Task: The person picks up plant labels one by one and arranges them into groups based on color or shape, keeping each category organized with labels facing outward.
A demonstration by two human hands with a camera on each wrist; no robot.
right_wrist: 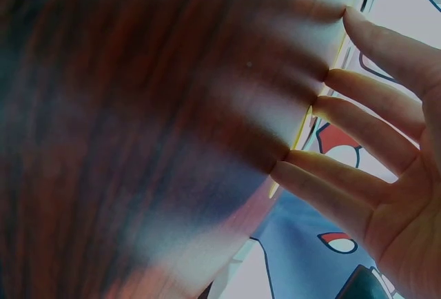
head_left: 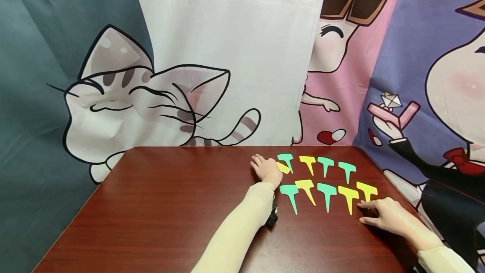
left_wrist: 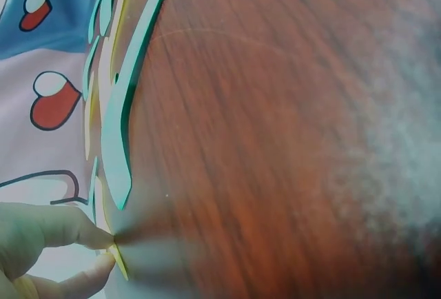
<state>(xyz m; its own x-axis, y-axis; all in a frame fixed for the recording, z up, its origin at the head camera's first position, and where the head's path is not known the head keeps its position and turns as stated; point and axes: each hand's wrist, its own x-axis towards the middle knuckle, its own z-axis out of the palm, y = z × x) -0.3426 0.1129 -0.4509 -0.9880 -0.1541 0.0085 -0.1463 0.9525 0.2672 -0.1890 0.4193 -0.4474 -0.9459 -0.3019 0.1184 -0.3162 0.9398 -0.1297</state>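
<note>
My left hand (head_left: pixel 267 169) is at the left end of the far row of T-shaped plant labels. Thumb and finger pinch the edge of a yellow plant label (left_wrist: pixel 120 263), partly hidden by the hand in the head view. A green plant label (head_left: pixel 286 157) lies just right of it. On the right, my right hand (head_left: pixel 392 214) rests its spread fingertips on the table, as the right wrist view shows. Those fingers overlap the stem of the rightmost yellow label (head_left: pixel 366 188) in the near row. Beside that lies another yellow label (head_left: pixel 349 193).
More plant labels lie between the hands in two rows, such as a green one (head_left: pixel 326 189) in the near row and a yellow one (head_left: pixel 307 160) in the far row. The brown wooden table (head_left: pixel 159 205) ends at a cartoon-printed cloth (head_left: pixel 242 45).
</note>
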